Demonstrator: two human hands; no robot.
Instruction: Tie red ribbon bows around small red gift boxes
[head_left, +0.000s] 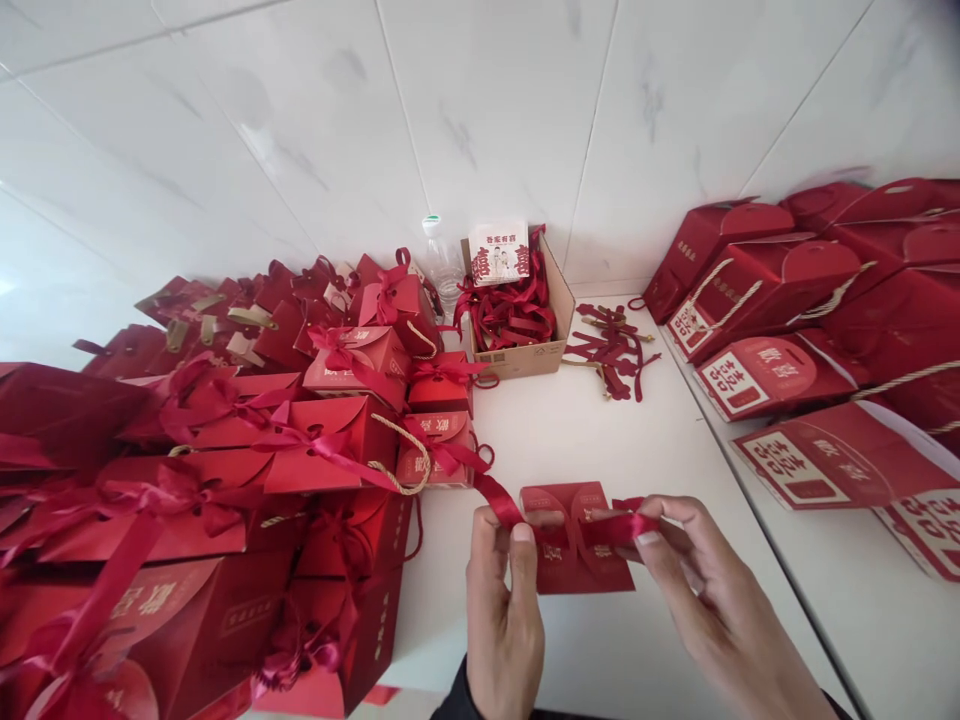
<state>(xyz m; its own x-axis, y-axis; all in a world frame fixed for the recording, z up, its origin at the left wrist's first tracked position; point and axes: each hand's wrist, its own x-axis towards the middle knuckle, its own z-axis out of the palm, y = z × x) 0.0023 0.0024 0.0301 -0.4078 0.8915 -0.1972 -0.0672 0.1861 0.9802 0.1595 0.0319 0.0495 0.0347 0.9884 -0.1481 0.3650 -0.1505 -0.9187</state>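
Note:
A dark red ribbon (pixel 615 530) stretches between my hands above a red gift box (pixel 585 577) with pale printed characters, which stands on the white table. My left hand (pixel 506 600) pinches the ribbon between thumb and fingers, and a loose end (pixel 495 497) sticks out up and to the left. On the other side my right hand (pixel 697 580) is closed on the ribbon with thumb and forefinger at the box's right edge. The ribbon and fingers cover part of the box top.
Many ribbon-tied red boxes (pixel 322 440) crowd the left side. At the back stand a cardboard box (pixel 525 360) of ribbons with a printed card (pixel 499 252), and a clear bottle (pixel 442 265). Loose ribbon strips (pixel 611 350) lie nearby. Larger red boxes (pixel 772 370) line the right, beyond a table seam.

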